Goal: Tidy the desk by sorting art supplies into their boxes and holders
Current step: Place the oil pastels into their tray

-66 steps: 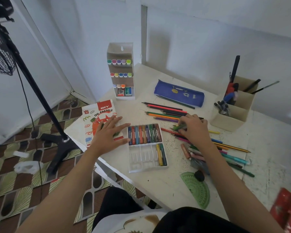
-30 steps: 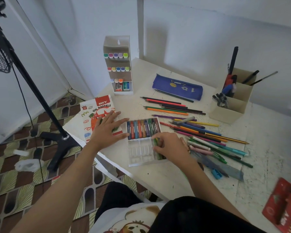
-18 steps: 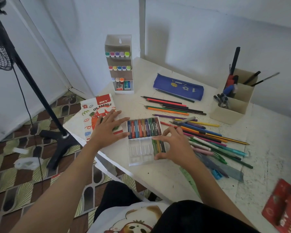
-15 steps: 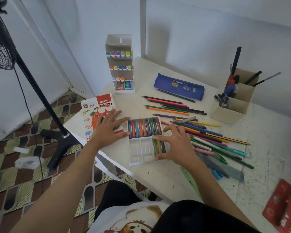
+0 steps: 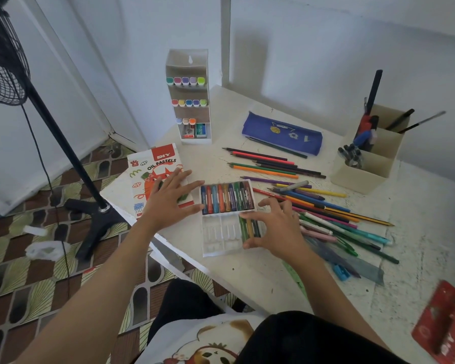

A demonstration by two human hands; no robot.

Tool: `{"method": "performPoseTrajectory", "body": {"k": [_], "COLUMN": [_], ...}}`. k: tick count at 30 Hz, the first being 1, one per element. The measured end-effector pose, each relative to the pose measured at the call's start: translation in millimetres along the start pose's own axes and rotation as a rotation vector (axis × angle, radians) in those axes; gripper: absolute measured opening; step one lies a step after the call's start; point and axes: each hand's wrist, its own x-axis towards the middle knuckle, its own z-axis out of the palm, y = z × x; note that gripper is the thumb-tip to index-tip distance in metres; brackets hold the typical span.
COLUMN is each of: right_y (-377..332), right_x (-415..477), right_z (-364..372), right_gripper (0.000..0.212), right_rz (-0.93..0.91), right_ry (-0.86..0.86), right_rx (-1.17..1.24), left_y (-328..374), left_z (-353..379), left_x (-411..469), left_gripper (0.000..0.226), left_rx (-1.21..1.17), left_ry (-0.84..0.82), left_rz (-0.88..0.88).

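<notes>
A clear plastic pastel tray (image 5: 221, 237) lies at the desk's front edge. Its upper row is full of oil pastels (image 5: 227, 198); the lower row holds three pastels (image 5: 250, 228) at its right end. My right hand (image 5: 276, 229) rests over that right end with fingers spread, fingertips touching the lower pastels and thumb at the tray's near edge. My left hand (image 5: 168, 200) lies flat on the printed oil pastels box (image 5: 147, 169) just left of the tray. Loose coloured pencils and pens (image 5: 313, 203) are scattered right of the tray.
A white marker holder (image 5: 189, 101) stands at the back left, with a blue pencil case (image 5: 281, 132) behind the pencils and a beige pen organiser (image 5: 371, 158) at the right. A blue sharpener (image 5: 340, 271), a ruler and a red packet (image 5: 447, 327) lie near the front. A fan stand (image 5: 71, 158) rises left of the desk.
My right hand took a green pastel from the pencil pile, laid it in the tray's lower row and now spreads its fingers over that end. My left hand has stayed on the box.
</notes>
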Motion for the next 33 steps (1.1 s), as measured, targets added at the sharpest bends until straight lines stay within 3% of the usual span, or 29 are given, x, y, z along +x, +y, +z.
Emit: {"method": "performPoseTrajectory", "body": {"k": [12, 19, 26, 33], "right_y": [-3, 0, 32, 67], "right_x": [-5, -6, 10, 38], "right_z": [8, 2, -26, -48], "right_gripper": [0.057, 0.057, 0.028, 0.03], "right_rz": [0.004, -0.031, 0.062, 0.127], "right_ry": [0.046, 0.053, 0.379, 0.428], "right_rx": [0.145, 0.11, 0.273, 0.038], "left_y": [0, 0, 1, 0], "left_z": [1, 1, 0, 0], "left_x": [-1, 0, -1, 0], "left_gripper": [0.079, 0.08, 0.079, 0.078], "left_rx": [0.006, 0.022, 0.004, 0.01], "left_ry": [0.017, 0.001, 0.008, 0.001], "left_rz": [0.002, 0.001, 0.003, 0.007]}}
